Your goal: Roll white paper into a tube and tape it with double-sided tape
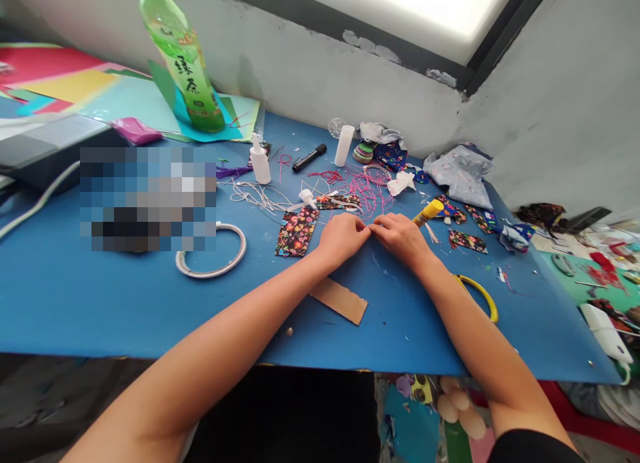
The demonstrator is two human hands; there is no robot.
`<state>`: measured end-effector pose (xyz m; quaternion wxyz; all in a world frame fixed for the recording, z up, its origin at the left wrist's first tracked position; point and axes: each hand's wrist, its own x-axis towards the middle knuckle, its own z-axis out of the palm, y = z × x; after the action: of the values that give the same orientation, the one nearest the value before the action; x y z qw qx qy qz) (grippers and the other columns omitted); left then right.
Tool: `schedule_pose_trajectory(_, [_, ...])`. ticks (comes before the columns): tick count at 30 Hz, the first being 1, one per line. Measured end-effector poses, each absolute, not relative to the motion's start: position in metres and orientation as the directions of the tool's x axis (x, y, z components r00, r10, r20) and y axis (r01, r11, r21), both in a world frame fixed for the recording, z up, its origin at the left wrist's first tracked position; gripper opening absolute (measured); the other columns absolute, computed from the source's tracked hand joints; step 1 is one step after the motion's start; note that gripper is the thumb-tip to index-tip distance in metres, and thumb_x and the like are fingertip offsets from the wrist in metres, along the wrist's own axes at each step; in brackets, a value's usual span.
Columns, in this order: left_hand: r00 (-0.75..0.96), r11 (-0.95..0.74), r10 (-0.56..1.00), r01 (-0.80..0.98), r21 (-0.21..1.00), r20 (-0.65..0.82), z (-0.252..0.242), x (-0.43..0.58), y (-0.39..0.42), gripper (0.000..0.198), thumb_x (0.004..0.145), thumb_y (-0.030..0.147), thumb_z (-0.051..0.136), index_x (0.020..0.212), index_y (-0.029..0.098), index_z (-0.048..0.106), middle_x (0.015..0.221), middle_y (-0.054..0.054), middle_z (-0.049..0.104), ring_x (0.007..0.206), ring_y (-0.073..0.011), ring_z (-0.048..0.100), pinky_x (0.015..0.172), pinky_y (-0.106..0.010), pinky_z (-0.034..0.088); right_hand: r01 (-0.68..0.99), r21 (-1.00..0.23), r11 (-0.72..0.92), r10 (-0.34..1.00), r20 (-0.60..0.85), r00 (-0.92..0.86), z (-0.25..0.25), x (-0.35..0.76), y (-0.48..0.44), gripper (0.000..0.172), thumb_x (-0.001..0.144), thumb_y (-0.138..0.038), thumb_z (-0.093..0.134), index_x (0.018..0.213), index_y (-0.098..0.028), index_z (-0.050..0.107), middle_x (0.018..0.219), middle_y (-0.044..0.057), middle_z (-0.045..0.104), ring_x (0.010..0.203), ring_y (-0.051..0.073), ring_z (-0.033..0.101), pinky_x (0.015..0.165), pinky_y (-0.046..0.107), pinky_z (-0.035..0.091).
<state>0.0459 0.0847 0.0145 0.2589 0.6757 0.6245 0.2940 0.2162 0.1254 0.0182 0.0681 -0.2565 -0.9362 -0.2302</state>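
My left hand (pixel 343 238) and my right hand (pixel 400 236) meet knuckle to knuckle on the blue table (pixel 100 296), fingers curled and pinched together. Whatever they pinch is too small to make out. Just beyond them lies a tangle of pink threads (pixel 367 183). A black floral fabric piece (pixel 297 231) lies left of my left hand. A yellow glue stick (pixel 428 213) lies beside my right hand. A brown cardboard strip (pixel 340 300) rests under my left forearm.
A green tea bottle (pixel 183 56) stands at the back left on coloured paper sheets (pixel 75 83). A white ring (pixel 213 253), white squeeze bottle (pixel 260 160), black marker (pixel 309 158), white tube (pixel 343 145), fabric scraps (pixel 467 240) and yellow-handled scissors (pixel 483 293) lie around.
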Motion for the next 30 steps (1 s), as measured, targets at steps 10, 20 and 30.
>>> schedule_pose_trajectory(10, [0.04,-0.095,0.995,0.696,0.712,0.093,0.009,0.046,0.088,0.022,0.078,0.025,0.055,0.08,0.017,0.075,0.079,-0.009,0.073,0.072,-0.0201,0.064,0.065,-0.028,0.044,0.508,0.396,0.765,0.452,0.233,-0.861,0.02,0.211,0.122,0.019,0.094,-0.017,0.05,0.104,-0.015,0.065,0.096,0.007,0.067,0.082,0.02,0.053,0.071,0.031,0.035])
schedule_pose_trajectory(20, [0.148,-0.188,0.982,0.661,0.727,0.12,0.011,0.03,0.102,0.023,0.081,0.021,0.054,0.08,0.013,0.075,0.073,-0.007,0.073,0.067,-0.016,0.063,0.065,-0.025,0.045,0.54,0.28,0.793,0.476,0.268,-0.838,0.015,0.212,0.127,0.023,0.095,-0.017,0.045,0.103,-0.017,0.067,0.092,0.008,0.069,0.082,0.02,0.055,0.071,0.032,0.038])
schedule_pose_trajectory(30, [0.608,-0.689,0.718,0.69,0.222,0.337,0.022,-0.002,0.117,0.021,0.089,0.017,0.049,0.099,0.017,0.068,0.1,-0.007,0.067,0.089,-0.0173,0.064,0.071,-0.026,0.048,0.511,0.207,0.834,0.438,0.314,-0.842,0.015,0.202,0.139,0.022,0.095,-0.018,0.046,0.093,-0.016,0.067,0.091,0.008,0.069,0.079,0.018,0.058,0.071,0.03,0.042])
